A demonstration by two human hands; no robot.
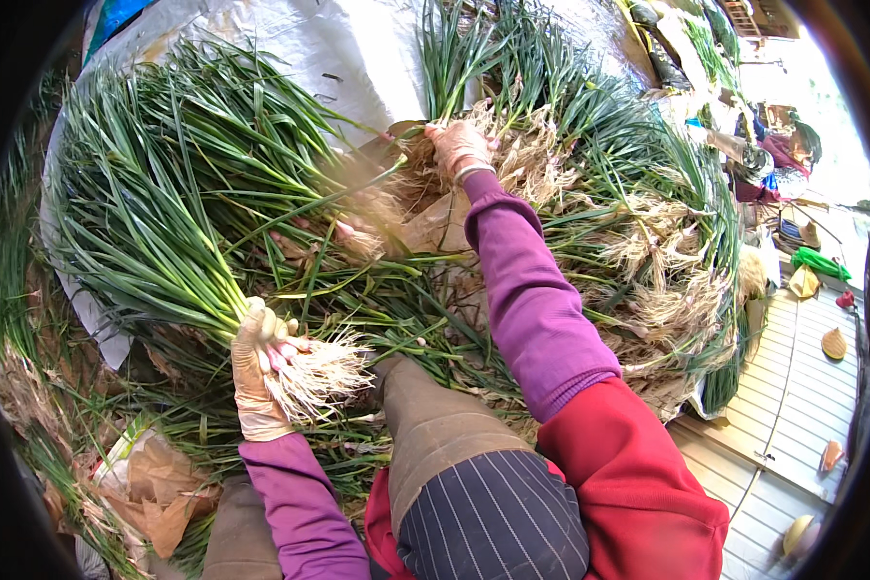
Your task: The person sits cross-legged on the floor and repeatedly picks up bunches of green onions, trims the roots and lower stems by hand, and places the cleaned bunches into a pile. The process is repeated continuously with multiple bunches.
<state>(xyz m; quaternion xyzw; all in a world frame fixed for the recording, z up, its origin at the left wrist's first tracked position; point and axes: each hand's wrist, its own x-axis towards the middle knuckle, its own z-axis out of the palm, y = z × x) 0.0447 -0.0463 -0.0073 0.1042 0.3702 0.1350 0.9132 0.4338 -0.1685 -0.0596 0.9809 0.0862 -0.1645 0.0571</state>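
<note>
My left hand [257, 362], in a pale thin glove, grips a bunch of young garlic plants [221, 290] just above the bulbs. Their long green leaves fan to the upper left, and clean white roots [319, 377] hang out to the right. Farther off, my right hand [462, 148], gloved too, has its fingers closed around the base of garlic stalks [449, 80] at the edge of a heap. Its fingertips are partly hidden among bulbs and roots. Between the hands lies another pile of garlic plants [261, 159], with pinkish bulbs [344, 230] at its near end.
More garlic with dry, tangled roots [674, 290] is heaped on the right. A white plastic sheet [362, 58] lies at the back. Loose leaves [362, 312] cover the ground by my knee. Crumpled brown plastic [163, 486] is at lower left. A person [790, 148] is far right, beyond ribbed panels [790, 370].
</note>
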